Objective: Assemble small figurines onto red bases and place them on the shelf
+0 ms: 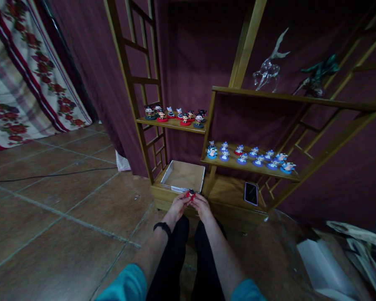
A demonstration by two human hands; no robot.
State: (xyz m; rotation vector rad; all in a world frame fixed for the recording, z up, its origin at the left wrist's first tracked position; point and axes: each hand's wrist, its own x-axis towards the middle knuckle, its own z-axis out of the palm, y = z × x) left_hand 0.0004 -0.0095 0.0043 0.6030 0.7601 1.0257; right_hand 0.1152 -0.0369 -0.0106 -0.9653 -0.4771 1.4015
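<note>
Between the fingertips of both hands is a small red figurine (191, 195) with a dark top. My left hand (179, 205) grips it from the left, and my right hand (201, 205) closes on it from the right. Just beyond my fingers, an open cardboard box (188, 174) rests on the lowest shelf. Several little figurines (184, 119) with red and dark bases stand on the upper left shelf. More figurines (242, 158), mostly on blue or purple bases, are lined up in two rows on the middle right shelf.
A phone (251, 194) lies on the lowest shelf (227, 190) at right. Above, a clear deer-like ornament (268, 69) and a dark green ornament (321, 77) stand on the top shelf (269, 97). A black cable (53, 176) crosses the tiled floor at left. A white box-like object (324, 267) is at lower right.
</note>
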